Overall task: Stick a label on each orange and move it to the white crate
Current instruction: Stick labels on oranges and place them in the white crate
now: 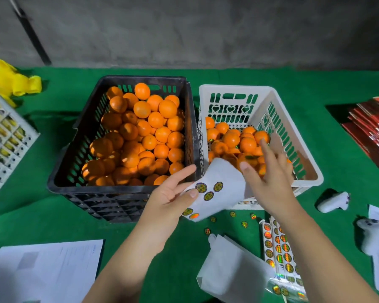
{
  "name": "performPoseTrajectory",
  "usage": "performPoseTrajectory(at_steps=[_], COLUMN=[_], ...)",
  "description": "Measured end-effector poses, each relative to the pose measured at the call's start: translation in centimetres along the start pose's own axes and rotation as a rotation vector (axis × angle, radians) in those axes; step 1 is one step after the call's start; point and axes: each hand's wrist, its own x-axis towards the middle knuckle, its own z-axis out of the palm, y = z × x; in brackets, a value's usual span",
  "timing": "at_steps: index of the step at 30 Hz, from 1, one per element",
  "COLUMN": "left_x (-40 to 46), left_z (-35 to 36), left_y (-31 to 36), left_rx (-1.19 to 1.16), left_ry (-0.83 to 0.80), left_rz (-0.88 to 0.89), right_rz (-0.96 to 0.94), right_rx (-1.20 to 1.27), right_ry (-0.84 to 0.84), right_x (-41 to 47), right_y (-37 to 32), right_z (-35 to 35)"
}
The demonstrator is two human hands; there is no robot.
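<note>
Head view, labelling station. My left hand (173,193) pinches the label sheet (217,193), thumb on its printed face and fingers behind; the sheet is thin backing paper, limp and curling over at its top edge, with a few round labels (208,196) left on it. My right hand (269,178) is spread wide over the white crate (311,171), fingers straight, holding nothing that I can see. Unlabelled oranges (140,136) fill the black crate (79,184) at left; the oranges in the white crate (239,143) lie just under my right fingers, some showing a shiny label. I judge each orange to be firm, round and moderately light, with a waxy peel that may roll in a loose grasp, so it is best cupped around its widest part with the fingers spread. A label is flimsy and sticky and should be lifted by its rim with a fingertip. Loose labels (232,214) lie scattered on the green cloth (53,215).
</note>
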Motion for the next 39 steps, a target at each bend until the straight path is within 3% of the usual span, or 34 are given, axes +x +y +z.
performPoseTrajectory(at_steps=[3, 5, 10, 12, 14, 17, 19, 21, 29, 31, 33, 34, 36, 39], left_x=[0.9, 1.6, 6.1, 9.4, 12.3, 14.7, 15.7, 16.5, 15.5, 14.7, 12.8, 11.4, 8.0, 3.2], left_z=[-0.6, -1.2, -4.3, -5.4, -5.5, -5.3, -5.8, -5.9, -6.8, -7.2, -6.8, -6.3, -5.1, -3.4], left_y=[0.7, 1.9, 4.9, 5.3, 4.7, 1.8, 0.1, -0.5, 0.6, 2.1, 4.2, 5.2, 6.3, 5.7], left_rx=[0.091, 0.122, 0.569, 0.984, 1.411, 1.731, 1.854, 1.855, 1.614, 1.243, 0.722, 0.494, 0.089, -0.475], left_ry=[-0.004, 0.022, 0.059, 0.065, -0.09, -0.312, -0.284, -0.227, -0.004, 0.149, 0.394, 0.438, 0.311, -0.017], left_rz=[0.048, 0.072, 0.166, 0.146, 0.021, -0.372, -0.587, -0.624, -0.599, -0.525, -0.329, -0.216, -0.04, 0.031], right_rz=[0.07, 0.04, 0.03, 0.077, 0.115, 0.17, 0.19, 0.206, 0.302, 0.3, 0.291, 0.282, 0.25, 0.189], right_rx=[0.579, 0.7, 0.836, 0.938, 1.001, 1.048, 1.06, 1.073, 1.2, 1.215, 1.219, 1.214, 1.195, 1.149], right_ry=[-0.259, -0.396, -0.212, -0.164, -0.143, -0.135, -0.135, -0.135, -0.152, -0.165, -0.173, -0.177, -0.181, -0.192], right_x=[-1.4, -2.2, -2.7, -2.6, -2.6, -2.9, -3.1, -3.3, -3.9, -4.1, -4.3, -4.4, -4.4, -4.4], right_y=[-0.3, -0.1, 0.5, 0.8, 1.0, 0.9, 0.9, 1.0, 0.6, 0.7, 0.8, 0.9, 1.1, 0.9], right_z=[0.4, 0.9, 1.0, 0.9, 1.1, 1.3, 1.5, 1.7, 1.9, 1.6, 1.3, 1.2, 0.9, 0.1])
